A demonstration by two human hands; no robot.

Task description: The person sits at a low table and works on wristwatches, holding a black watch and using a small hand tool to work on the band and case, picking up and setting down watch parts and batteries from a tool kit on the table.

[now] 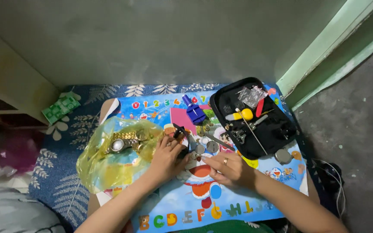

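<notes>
Head view, biggest first: blue leaf-print cloth (65, 181) covers the floor patch, w/ a colourful cartoon play mat (186, 203) on top, letters along its 6 o'clock edge, digits along 12. At 9 o'clock of the mat lies a crumpled yellow plastic bag (104, 166); on it a gold-tone metal-bracelet watch (121, 144), face up. At 2 o'clock sits an open black zip tool case (255, 151) holding a yellow-handled tool (240, 115), a red-handled one (260, 107), a thin metal rod (253, 131), dark pliers-type bits and a small clear plastic bag (252, 96) at its 12 o'clock rim. Blue watch tool (194, 110) stands on the mat just at 9 o'clock of the case. Green printed packet (60, 108) lies off the cloth at 10 o'clock. Mat centre: left hand (167, 159) curled round a small black watch piece (181, 134), gripping it. Right hand (229, 169), ring on one finger, fingers pinched tog. near small round silver parts (207, 148) at its 11 o'clock; can't tell if it holds anything. Hands just beside each other.
</notes>
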